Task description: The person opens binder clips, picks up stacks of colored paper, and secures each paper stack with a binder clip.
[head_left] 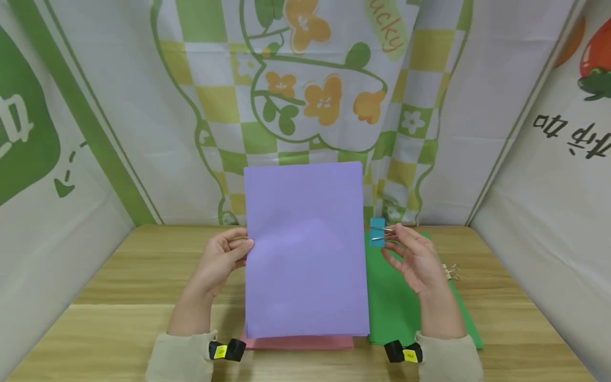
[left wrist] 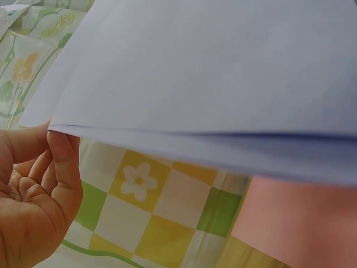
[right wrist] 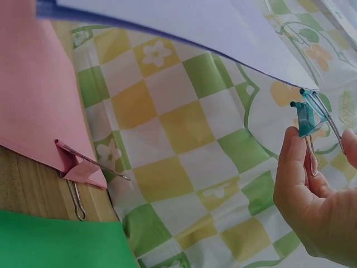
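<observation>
A stack of purple paper sheets point(head_left: 305, 254) is held upright above the table. My left hand point(head_left: 228, 260) pinches its left edge between thumb and fingers, as the left wrist view also shows point(left wrist: 42, 184). My right hand point(head_left: 414, 257) pinches the wire handles of a turquoise binder clip point(head_left: 377, 233) just off the stack's right edge. In the right wrist view the clip point(right wrist: 305, 117) stands close to the sheets' corner; whether it touches them I cannot tell.
Pink paper point(head_left: 305, 344) lies under the purple stack, with a pink binder clip point(right wrist: 78, 164) on its edge. To the right, green paper point(head_left: 396, 302) bears a pale binder clip point(head_left: 448, 271). A patterned cloth point(head_left: 296, 143) hangs behind the wooden table point(head_left: 129, 318).
</observation>
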`<move>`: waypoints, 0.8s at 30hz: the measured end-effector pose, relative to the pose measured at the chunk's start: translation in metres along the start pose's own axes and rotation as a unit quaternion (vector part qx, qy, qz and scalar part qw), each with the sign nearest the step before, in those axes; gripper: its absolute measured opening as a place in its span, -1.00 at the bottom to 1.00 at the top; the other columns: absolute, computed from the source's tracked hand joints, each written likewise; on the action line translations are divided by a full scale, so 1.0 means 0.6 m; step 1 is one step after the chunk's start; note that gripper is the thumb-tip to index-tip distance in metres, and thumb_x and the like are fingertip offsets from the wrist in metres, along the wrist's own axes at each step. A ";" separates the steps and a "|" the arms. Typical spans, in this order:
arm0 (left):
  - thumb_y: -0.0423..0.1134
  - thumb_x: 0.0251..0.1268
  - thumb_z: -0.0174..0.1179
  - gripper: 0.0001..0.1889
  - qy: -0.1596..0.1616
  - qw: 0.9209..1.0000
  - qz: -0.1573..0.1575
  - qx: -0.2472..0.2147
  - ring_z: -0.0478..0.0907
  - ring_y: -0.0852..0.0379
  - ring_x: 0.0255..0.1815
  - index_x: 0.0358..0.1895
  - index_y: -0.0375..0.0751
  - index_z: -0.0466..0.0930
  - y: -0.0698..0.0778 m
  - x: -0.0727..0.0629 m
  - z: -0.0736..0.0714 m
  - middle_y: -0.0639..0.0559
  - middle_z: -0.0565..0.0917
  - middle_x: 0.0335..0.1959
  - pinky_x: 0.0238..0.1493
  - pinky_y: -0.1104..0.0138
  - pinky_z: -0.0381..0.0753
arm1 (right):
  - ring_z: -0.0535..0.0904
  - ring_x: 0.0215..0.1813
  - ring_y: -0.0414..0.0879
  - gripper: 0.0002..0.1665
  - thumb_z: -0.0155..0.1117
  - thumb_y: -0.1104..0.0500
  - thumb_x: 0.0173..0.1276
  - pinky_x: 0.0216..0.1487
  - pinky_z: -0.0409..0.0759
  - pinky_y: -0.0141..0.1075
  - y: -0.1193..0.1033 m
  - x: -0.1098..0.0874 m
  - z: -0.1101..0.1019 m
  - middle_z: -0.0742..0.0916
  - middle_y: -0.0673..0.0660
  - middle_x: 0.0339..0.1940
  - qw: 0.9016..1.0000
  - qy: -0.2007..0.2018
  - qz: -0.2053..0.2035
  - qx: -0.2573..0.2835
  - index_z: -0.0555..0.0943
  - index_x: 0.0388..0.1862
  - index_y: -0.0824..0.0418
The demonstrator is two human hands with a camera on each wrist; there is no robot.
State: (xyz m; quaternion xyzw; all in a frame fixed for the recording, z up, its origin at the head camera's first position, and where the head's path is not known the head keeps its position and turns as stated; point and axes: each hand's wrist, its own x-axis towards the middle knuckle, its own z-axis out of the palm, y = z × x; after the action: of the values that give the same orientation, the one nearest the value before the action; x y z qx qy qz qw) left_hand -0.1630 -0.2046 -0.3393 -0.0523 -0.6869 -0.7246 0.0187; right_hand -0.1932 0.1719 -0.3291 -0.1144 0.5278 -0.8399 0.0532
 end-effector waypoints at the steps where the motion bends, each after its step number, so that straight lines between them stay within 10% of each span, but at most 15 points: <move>1: -0.38 0.44 0.15 -0.86 0.001 1.000 -0.001 0.001 0.65 0.34 -0.45 -0.03 -0.13 0.60 -0.001 0.000 0.000 0.28 0.77 -0.41 -0.29 0.47 0.67 | 0.66 -0.22 -0.20 -0.64 0.05 0.15 0.58 -0.10 0.68 -0.38 0.000 0.000 0.001 0.76 -0.07 -0.29 1.000 0.004 0.002 -0.001 0.77 -0.33 0.03; 24: -0.40 0.45 0.13 -0.84 -0.008 1.000 0.014 -0.001 0.66 0.33 -0.44 -0.05 -0.08 0.62 -0.007 0.002 0.004 0.27 0.78 -0.40 -0.30 0.46 0.68 | 0.68 -0.31 -0.23 -0.64 0.12 0.11 0.55 -0.14 0.65 -0.36 0.008 0.004 0.017 0.77 -0.09 -0.45 0.996 0.055 0.034 -0.066 0.77 -0.43 -0.03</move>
State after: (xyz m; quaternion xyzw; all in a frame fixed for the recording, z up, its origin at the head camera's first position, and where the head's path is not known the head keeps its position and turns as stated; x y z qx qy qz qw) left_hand -0.1643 -0.2021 -0.3433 -0.0678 -0.6853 -0.7247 0.0237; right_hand -0.1928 0.1603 -0.3285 -0.0529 0.5878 -0.8061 0.0446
